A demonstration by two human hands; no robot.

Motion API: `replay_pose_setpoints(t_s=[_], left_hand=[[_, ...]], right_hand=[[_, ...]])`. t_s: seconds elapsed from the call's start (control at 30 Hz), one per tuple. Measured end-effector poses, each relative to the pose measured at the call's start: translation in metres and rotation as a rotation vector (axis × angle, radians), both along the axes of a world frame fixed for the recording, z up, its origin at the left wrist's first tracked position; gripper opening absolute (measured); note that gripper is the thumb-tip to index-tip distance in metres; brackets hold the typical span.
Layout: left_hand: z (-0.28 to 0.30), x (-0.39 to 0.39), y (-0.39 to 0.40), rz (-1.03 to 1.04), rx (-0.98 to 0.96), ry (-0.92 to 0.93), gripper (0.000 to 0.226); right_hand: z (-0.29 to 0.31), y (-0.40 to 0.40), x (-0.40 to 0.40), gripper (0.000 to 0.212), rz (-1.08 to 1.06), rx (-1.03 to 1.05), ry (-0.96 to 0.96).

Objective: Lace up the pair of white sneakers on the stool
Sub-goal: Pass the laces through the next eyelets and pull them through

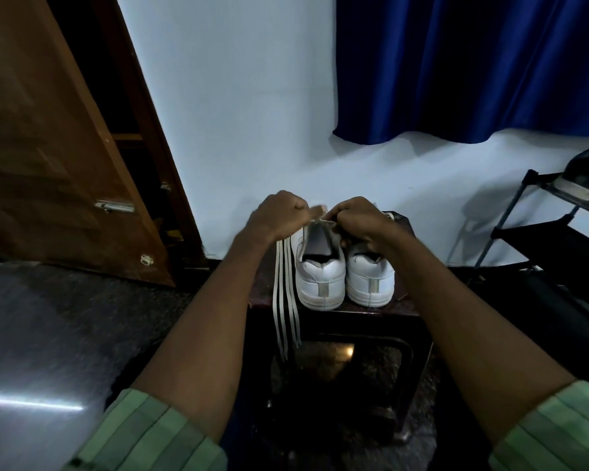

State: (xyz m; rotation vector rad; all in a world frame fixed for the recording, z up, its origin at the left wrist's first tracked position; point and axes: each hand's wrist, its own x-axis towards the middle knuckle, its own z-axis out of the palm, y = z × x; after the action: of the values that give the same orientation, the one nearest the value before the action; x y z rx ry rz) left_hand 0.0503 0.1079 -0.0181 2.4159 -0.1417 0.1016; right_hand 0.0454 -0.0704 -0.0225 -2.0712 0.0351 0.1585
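Two forearms in rolled green sleeves (143, 433) reach away from the camera over a dark stool (340, 321), on whose top the pair of white sneakers stands side by side, heels toward the viewer and toes pointing at the far wall. The left sneaker (320, 277) and the right sneaker (371, 280) touch or nearly touch; their long axes run near to far. Loose ends of the laces (286, 300) hang from the left hand (279, 215) down past the stool's near left edge. That hand is clenched around the bunched laces above the left sneaker's throat. The right hand (357, 222) is curled over the same spot, seemingly pinching a lace end, though its fingertips are hidden. Both hands sit just beyond the collars, so the eyelets lie directly beneath them, the left sneaker the nearer target. Eyelets and tongues are masked by the hands; how far the lacing has gone cannot be made out. Behind, a brown door (48, 147), a blue curtain (473, 62) and a black shoe rack (541, 232).
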Motion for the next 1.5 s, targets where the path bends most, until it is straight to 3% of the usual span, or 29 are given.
replay_pose_setpoints(t_s=[0.07, 0.1, 0.13, 0.2, 0.23, 0.27, 0.3, 0.4, 0.43, 0.5, 0.57, 0.6, 0.7, 0.73, 0.77, 0.83, 0.87, 0.9, 1.0, 1.17, 1.2, 1.23, 1.27, 1.37, 1.43, 1.5], left_hand=[[0.0, -0.002, -0.002, 0.032, 0.246, -0.075, 0.045], [0.002, -0.003, -0.004, 0.017, 0.176, -0.089, 0.042], [0.005, -0.004, -0.008, 0.0, -0.031, -0.085, 0.04], [0.014, -0.011, -0.017, -0.002, -0.697, 0.029, 0.038], [0.017, -0.012, -0.019, 0.027, -0.941, 0.096, 0.038], [0.017, -0.011, -0.02, 0.054, -1.05, 0.125, 0.038], [0.015, -0.01, -0.021, 0.101, -0.97, 0.106, 0.036], [0.006, -0.007, -0.013, 0.22, -0.054, -0.069, 0.047], [0.005, -0.009, -0.012, 0.228, 0.121, -0.08, 0.053], [0.007, -0.012, -0.019, 0.22, 0.292, -0.097, 0.056], [0.01, -0.014, -0.026, 0.193, 0.317, -0.197, 0.049], [0.011, -0.014, -0.028, 0.169, 0.22, -0.223, 0.046], [0.017, -0.008, -0.02, 0.155, -0.259, -0.197, 0.064], [0.017, -0.003, -0.015, 0.136, -0.307, -0.149, 0.068], [0.017, -0.001, -0.011, 0.102, -0.2, -0.092, 0.071], [0.012, -0.001, -0.004, 0.002, 0.281, -0.007, 0.077], [0.009, -0.002, -0.002, -0.068, 0.408, 0.002, 0.075], [0.006, -0.004, -0.001, -0.147, 0.381, 0.005, 0.068], [0.004, -0.013, -0.004, -0.245, -0.08, -0.027, 0.048], [0.027, -0.016, -0.016, -0.075, -1.124, -0.018, 0.043], [0.031, -0.016, -0.014, -0.071, -1.262, -0.007, 0.044], [0.033, -0.015, -0.011, -0.04, -1.234, -0.024, 0.045], [0.03, -0.013, -0.007, 0.003, -1.019, -0.07, 0.043], [0.009, -0.009, -0.001, 0.087, -0.097, -0.146, 0.04], [-0.002, -0.009, -0.004, 0.024, 0.186, -0.112, 0.046], [-0.009, -0.007, -0.008, -0.016, 0.33, -0.152, 0.03]], right_hand=[[0.0, -0.001, -0.001, 0.031, -0.001, 0.003, -0.001], [-0.001, -0.001, -0.001, 0.03, 0.001, 0.007, -0.002], [-0.001, -0.001, 0.0, 0.029, 0.005, 0.016, -0.004], [-0.002, -0.001, 0.0, 0.027, 0.012, 0.037, -0.007], [-0.002, -0.001, -0.001, 0.026, 0.014, 0.04, -0.007], [-0.002, -0.001, -0.001, 0.026, 0.014, 0.039, -0.007], [-0.001, -0.002, -0.002, 0.027, 0.015, 0.036, -0.006], [0.002, -0.001, -0.004, 0.028, 0.015, 0.027, 0.001], [0.002, 0.0, -0.004, 0.028, 0.021, 0.028, 0.006], [0.002, 0.001, -0.006, 0.028, 0.037, 0.028, 0.022], [0.002, 0.0, -0.006, 0.026, 0.043, 0.024, 0.031], [0.002, 0.0, -0.006, 0.024, 0.043, 0.031, 0.036], [0.002, -0.002, -0.005, 0.023, 0.038, 0.059, 0.035], [0.002, -0.002, -0.005, 0.023, 0.033, 0.062, 0.029], [0.001, -0.001, -0.005, 0.023, 0.023, 0.064, 0.02], [0.001, 0.001, -0.006, 0.024, -0.001, 0.052, -0.009], [0.001, 0.001, -0.006, 0.025, -0.012, 0.036, -0.025], [0.001, 0.002, -0.006, 0.025, -0.018, 0.017, -0.041], [-0.001, 0.003, -0.004, 0.021, -0.023, 0.02, -0.057], [-0.002, 0.0, -0.001, 0.019, -0.024, 0.027, -0.043], [-0.002, 0.0, -0.001, 0.02, -0.023, 0.026, -0.04], [-0.002, 0.0, -0.001, 0.02, -0.023, 0.023, -0.041], [-0.001, 0.0, -0.001, 0.02, -0.025, 0.017, -0.043], [0.0, 0.001, -0.003, 0.02, -0.038, 0.011, -0.056], [0.001, 0.002, -0.004, 0.022, -0.041, 0.008, -0.062], [0.001, 0.003, -0.003, 0.023, -0.045, 0.0, -0.066]])
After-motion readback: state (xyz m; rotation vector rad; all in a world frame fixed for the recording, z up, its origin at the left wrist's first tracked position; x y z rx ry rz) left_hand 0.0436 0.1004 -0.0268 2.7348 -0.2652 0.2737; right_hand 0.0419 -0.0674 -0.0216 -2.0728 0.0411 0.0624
